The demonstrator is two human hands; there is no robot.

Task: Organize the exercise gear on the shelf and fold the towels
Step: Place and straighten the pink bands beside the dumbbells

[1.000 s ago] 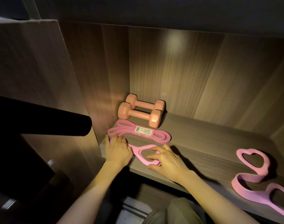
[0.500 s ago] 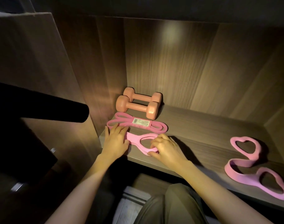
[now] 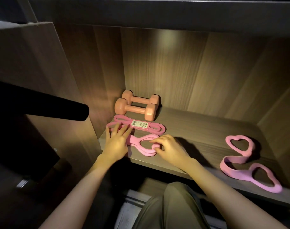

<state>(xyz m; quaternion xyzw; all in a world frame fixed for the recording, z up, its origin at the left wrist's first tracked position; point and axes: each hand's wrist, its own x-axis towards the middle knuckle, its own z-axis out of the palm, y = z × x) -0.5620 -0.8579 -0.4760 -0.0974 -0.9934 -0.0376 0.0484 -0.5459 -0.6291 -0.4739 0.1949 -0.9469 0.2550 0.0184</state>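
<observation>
Pinching pink loop band [image 3: 136, 140], right hand [image 3: 171, 150]; left hand [image 3: 116, 142] flat.

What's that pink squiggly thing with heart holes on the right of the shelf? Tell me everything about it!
It is a pink band, soft and rubbery-looking, with a heart-shaped loop at each end and a flat strap between. It sits on the wooden shelf. The near heart lies flat by the front edge; the strap curls round and the far heart stands up. Only the shelf touches it.

Peach dumbbells [image 3: 136, 107], pink bands [image 3: 141, 127]
</observation>
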